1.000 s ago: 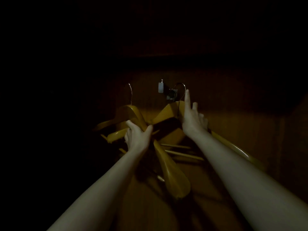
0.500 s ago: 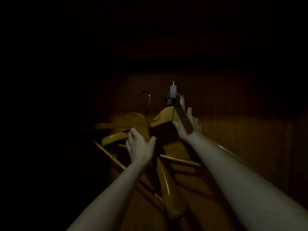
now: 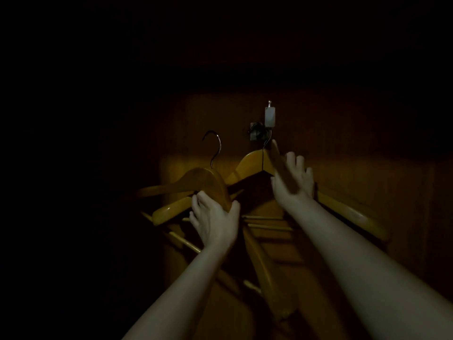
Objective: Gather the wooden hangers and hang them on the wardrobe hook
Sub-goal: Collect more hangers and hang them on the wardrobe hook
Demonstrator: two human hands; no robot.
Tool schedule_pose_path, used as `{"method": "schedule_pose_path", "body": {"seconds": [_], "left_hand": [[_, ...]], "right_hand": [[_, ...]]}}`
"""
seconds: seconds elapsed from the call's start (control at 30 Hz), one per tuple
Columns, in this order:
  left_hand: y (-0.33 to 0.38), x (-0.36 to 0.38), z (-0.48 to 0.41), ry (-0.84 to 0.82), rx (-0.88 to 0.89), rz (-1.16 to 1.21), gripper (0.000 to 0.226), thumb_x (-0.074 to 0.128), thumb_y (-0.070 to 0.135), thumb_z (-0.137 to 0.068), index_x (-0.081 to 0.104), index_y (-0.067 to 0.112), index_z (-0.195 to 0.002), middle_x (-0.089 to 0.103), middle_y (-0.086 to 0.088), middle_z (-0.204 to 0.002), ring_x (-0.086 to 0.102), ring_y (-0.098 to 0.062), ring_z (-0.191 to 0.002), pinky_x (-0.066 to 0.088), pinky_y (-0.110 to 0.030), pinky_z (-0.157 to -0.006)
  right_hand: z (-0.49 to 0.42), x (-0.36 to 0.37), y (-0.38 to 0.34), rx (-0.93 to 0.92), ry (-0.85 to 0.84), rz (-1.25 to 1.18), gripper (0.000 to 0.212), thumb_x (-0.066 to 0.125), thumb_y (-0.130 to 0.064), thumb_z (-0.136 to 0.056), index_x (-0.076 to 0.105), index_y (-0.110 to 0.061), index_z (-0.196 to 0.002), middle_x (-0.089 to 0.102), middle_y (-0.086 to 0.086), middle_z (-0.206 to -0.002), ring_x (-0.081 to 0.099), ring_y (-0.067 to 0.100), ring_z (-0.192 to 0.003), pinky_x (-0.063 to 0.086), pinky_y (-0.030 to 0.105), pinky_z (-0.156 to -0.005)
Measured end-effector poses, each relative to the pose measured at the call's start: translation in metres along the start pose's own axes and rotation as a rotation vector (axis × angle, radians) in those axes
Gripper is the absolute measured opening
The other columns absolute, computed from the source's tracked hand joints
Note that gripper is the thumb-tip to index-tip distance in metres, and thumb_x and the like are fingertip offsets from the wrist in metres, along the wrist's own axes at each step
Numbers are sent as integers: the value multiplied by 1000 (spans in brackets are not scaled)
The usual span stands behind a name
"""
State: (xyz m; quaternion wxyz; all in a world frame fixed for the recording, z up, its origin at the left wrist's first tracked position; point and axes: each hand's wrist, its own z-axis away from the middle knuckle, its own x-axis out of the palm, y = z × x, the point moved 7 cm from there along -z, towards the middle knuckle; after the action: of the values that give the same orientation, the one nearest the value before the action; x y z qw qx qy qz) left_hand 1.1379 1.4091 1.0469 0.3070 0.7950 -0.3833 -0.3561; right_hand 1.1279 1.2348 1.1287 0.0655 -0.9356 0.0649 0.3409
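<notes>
**Hangers at the wardrobe hook, in very dim light**

The left hand (image 3: 215, 217) was clamped on a bunch of wooden hangers (image 3: 196, 182), thumb on the right side and fingers wrapped over the curved shoulder of the front one. That hanger's metal hook (image 3: 213, 148) stood free in the air, upright, to the left of the wardrobe hook (image 3: 257, 133) and not touching it. More hanger arms and bars fanned out below and to the left of the hand; how many there were could not be counted in the gloom.

A second hanger (image 3: 250, 163) hung against the wooden back panel (image 3: 343, 143), its wire rising to the wardrobe hook. Whether the wire sat fully on the hook was too dark to tell. A small pale block (image 3: 269, 116) stood just above the hook.

The right hand (image 3: 291, 180) was spread, fingers apart and reaching upward, lying over the middle of that second hanger, the forefinger pointing toward the wardrobe hook. It gripped nothing that could be seen. The hanger's right arm ran down past the wrist toward the lower right.
</notes>
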Motion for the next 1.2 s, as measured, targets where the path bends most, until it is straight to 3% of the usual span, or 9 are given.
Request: {"method": "schedule_pose_path", "body": {"seconds": [0.1,0.27,0.47,0.63,0.83,0.93,1.03,1.1,1.2], "left_hand": [[-1,1,4,-27,-24,69,73,57,39,-88,15,9,-140,21,-14,-153,15,-28,-144,10,-46,-120],[3,-3,34,-50,-56,147,69,57,38,-88,18,7,-136,29,-18,-147,25,-32,-139,24,-49,-115],[9,-11,88,-48,-72,140,66,56,43,-88,22,5,-131,38,-17,-137,33,-33,-131,33,-51,-109],[18,-16,134,-58,-84,118,64,54,46,-87,23,6,-127,37,-15,-135,33,-30,-131,32,-49,-109],[20,-21,187,-306,-128,158,75,55,46,-87,16,10,-139,26,-13,-146,26,-29,-137,30,-43,-112],[23,-42,203,-347,-38,-9,66,53,40,-90,24,13,-142,30,-10,-149,30,-26,-137,33,-37,-107],[23,-76,210,-243,134,-220,48,55,36,-90,41,18,-132,45,-5,-137,43,-20,-127,41,-35,-104],[20,-98,211,-118,214,-310,52,59,34,-87,39,17,-132,44,-6,-134,44,-21,-125,42,-39,-104],[17,-112,211,-32,323,-513,68,63,35,-85,29,17,-141,36,-8,-143,37,-25,-131,32,-40,-109]], "right_hand": [[14,-3,6,-24,-22,-79,76,48,-24,-94,-5,-28,-149,27,7,-146,31,27,-131,33,42,-102],[60,-14,12,-141,-43,-97,50,45,-29,-94,34,-16,-142,25,9,-150,23,26,-139,24,43,-112],[146,-11,17,-129,-450,-544,37,44,-39,-95,55,-21,-126,57,2,-127,52,23,-119,42,40,-99],[227,-22,10,-156,-721,-702,57,55,-34,-91,35,-18,-143,46,4,-141,44,22,-127,39,35,-104],[257,-45,38,-74,-571,-628,41,51,-30,-93,43,-24,-133,58,3,-121,50,26,-117,37,42,-102],[261,-54,52,-111,-566,-581,34,52,-36,-92,49,-26,-125,59,-4,-102,54,25,-109,40,43,-99],[265,-67,67,-158,-569,-606,30,56,-32,-91,54,-21,-119,48,-13,-75,56,14,-81,47,32,-80],[267,-73,78,-169,-610,-648,29,58,-26,-91,57,-16,-118,57,-5,-79,56,10,-72,46,24,-67],[272,-83,94,-174,-682,-728,27,59,-21,-90,58,-15,-116,66,11,-100,64,21,-88,52,35,-79]]}}
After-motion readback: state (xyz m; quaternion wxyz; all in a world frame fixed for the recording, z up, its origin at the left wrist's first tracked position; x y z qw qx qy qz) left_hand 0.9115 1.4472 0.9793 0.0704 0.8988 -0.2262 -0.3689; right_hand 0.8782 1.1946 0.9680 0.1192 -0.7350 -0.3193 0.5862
